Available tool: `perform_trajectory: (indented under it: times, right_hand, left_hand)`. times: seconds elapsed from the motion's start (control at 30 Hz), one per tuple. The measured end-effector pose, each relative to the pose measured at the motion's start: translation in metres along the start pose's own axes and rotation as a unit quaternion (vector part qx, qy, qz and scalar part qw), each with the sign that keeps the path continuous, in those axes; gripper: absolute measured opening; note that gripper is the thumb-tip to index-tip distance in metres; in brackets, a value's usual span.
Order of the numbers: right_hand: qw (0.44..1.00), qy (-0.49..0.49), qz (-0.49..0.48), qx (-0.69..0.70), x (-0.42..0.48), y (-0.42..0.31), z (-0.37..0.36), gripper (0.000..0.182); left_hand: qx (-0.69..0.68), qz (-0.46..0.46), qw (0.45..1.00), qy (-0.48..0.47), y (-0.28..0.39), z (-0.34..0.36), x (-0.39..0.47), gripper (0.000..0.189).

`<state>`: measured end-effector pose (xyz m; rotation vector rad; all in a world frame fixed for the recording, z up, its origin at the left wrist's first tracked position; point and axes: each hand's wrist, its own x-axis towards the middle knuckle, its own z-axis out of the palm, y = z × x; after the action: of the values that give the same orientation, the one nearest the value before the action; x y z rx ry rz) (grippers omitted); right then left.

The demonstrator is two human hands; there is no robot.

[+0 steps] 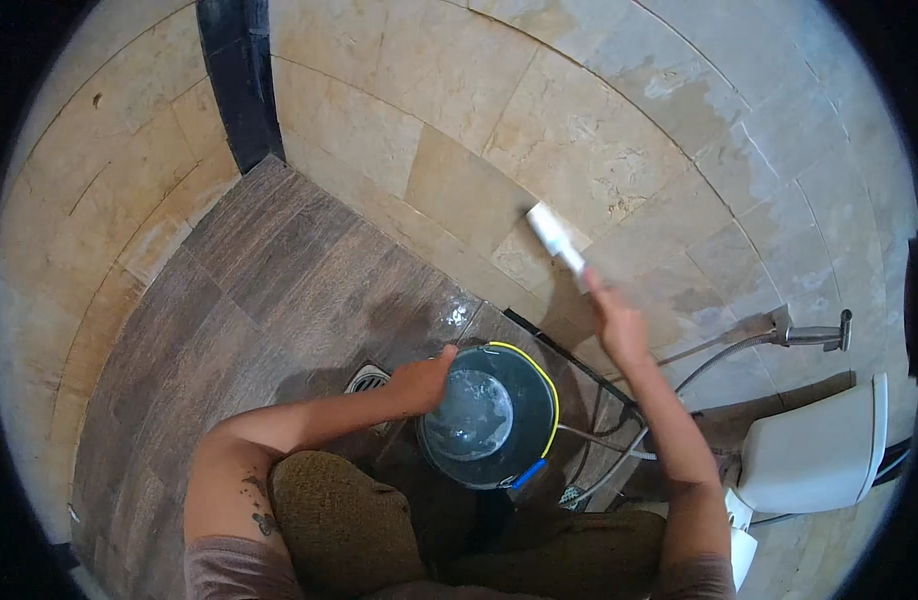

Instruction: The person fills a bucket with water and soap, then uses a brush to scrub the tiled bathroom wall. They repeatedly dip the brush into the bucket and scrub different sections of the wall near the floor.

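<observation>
My right hand (620,326) is closed on the handle of a white brush (555,234), which is slightly blurred. Dark bristles at its far end meet the beige stone-tiled wall (459,180), where part of the surface looks darker. My left hand (425,381) grips the left rim of a dark bucket (530,420) standing on the floor between my knees and the wall. The bucket has a yellow wire handle with a blue grip, and cloudy, sudsy liquid lies in its bottom.
Wood-look tiles cover the floor (234,300), with a floor drain (369,379) left of the bucket and a wet, foamy spot (456,313) beyond it. At right are a bidet sprayer (811,335), its metal hose (710,360) and a white toilet tank (811,450). A dark strip (241,82) runs up the corner.
</observation>
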<state>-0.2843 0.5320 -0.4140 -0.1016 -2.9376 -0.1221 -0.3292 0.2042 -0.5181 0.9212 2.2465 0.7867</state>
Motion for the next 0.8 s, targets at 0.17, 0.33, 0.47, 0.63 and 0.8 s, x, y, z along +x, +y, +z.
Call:
perform_trajectory:
  times: [0.17, 0.33, 0.47, 0.63, 0.8]
  right_hand:
    - [0.993, 0.069, 0.013, 0.095, 0.021, -0.03, -0.018, 0.058]
    - [0.999, -0.003, -0.029, -0.014, 0.009, -0.029, 0.02, 0.055]
    - [0.997, 0.044, 0.0, 0.058, 0.028, -0.051, 0.003, 0.054]
    - [1.0, -0.014, -0.002, 0.027, 0.029, -0.041, 0.016, 0.058]
    - [0.98, -0.023, -0.051, 0.19, 0.033, -0.059, 0.023, 0.062]
  left_hand:
    - [-0.014, -0.018, 1.0, -0.008, -0.007, 0.004, 0.003, 0.039]
    - [-0.022, 0.007, 1.0, 0.007, -0.006, 0.002, 0.004, 0.038]
    - [-0.042, 0.002, 0.999, 0.021, -0.004, 0.002, 0.003, 0.038]
    - [-0.034, 0.005, 0.999, -0.013, -0.001, -0.004, 0.0, 0.038]
    - [-0.042, -0.009, 0.999, 0.013, -0.01, 0.006, 0.01, 0.037]
